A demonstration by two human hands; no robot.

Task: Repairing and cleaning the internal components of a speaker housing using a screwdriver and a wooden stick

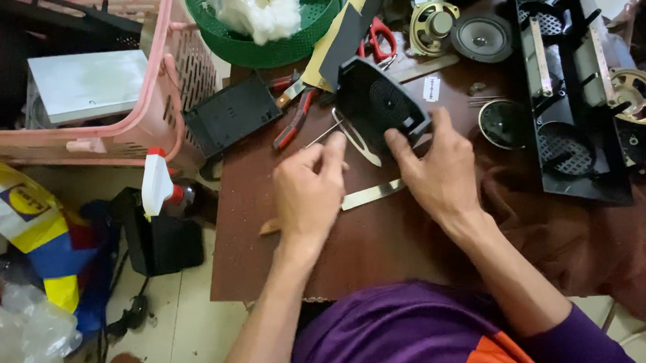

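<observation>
My right hand (439, 170) grips the near edge of a black plastic speaker housing (376, 103) with a round grille, tilted on the brown table (355, 253). My left hand (310, 189) hovers just left of it, fingers curled around a thin metal tool (324, 134) that points at the housing. A knife with a wooden handle (371, 195) lies flat under both hands. Metal tweezers (359, 142) lie beside the housing.
Red-handled pliers (293, 121), a black box (231, 114), loose speaker cones (482, 36) and a long black speaker frame (577, 90) crowd the table's far side. A green basket (277, 51) and pink basket (153, 109) sit at the left; a spray bottle (157, 185) stands below.
</observation>
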